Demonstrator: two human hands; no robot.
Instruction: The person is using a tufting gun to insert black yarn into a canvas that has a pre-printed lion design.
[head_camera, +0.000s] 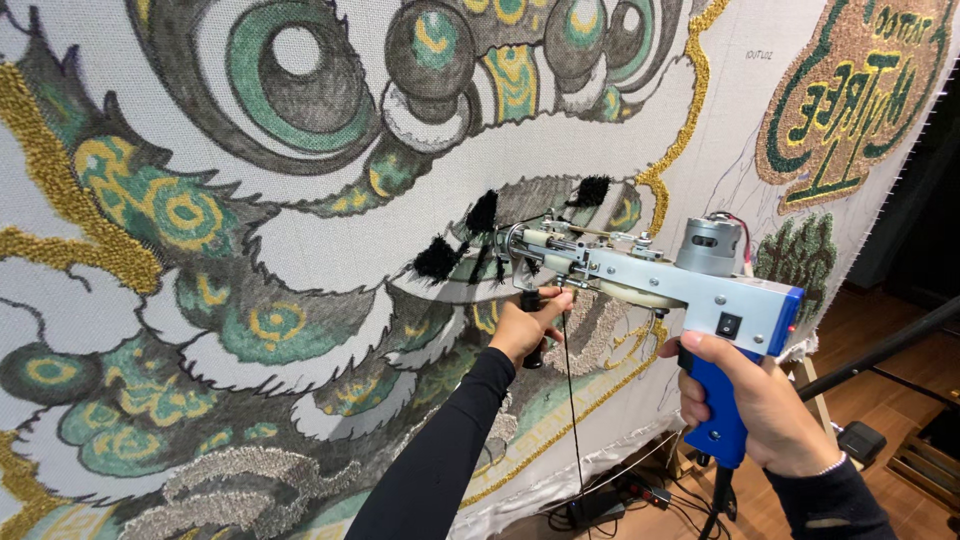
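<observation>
A tufting gun (650, 272) with a silver metal body, a grey motor on top and a blue grip points left at a large stretched cloth (150, 300). My right hand (755, 400) is closed around the blue grip. My left hand (528, 326) clasps the black front handle under the gun's nose. A thin black yarn (572, 400) hangs down from the gun. On the cloth is a tufted design in green, gold, grey and white, with three black tufted patches (437, 258) just left of the needle.
A round green and gold tufted emblem (850, 90) sits at the cloth's upper right. Wooden floor (870, 330) lies to the right, with a black stand bar (880, 350) crossing it. Cables and a power strip (640, 492) lie below the cloth's lower edge.
</observation>
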